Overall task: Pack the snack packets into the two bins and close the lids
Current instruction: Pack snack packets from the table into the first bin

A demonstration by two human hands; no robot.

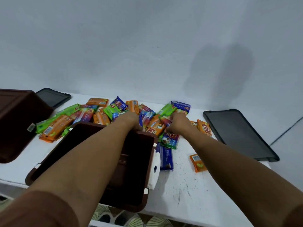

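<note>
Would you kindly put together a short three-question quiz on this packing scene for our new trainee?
1. True or false: the brown bin nearest the camera already has its lid on.
2. How many dark grey lids lie on the white table?
3. Where is the right hand? A) on a lid B) among the snack packets C) inside the bin

Key
1. False: the bin stands open.
2. Two: one at the back left, one at the right.
3. B.
</note>
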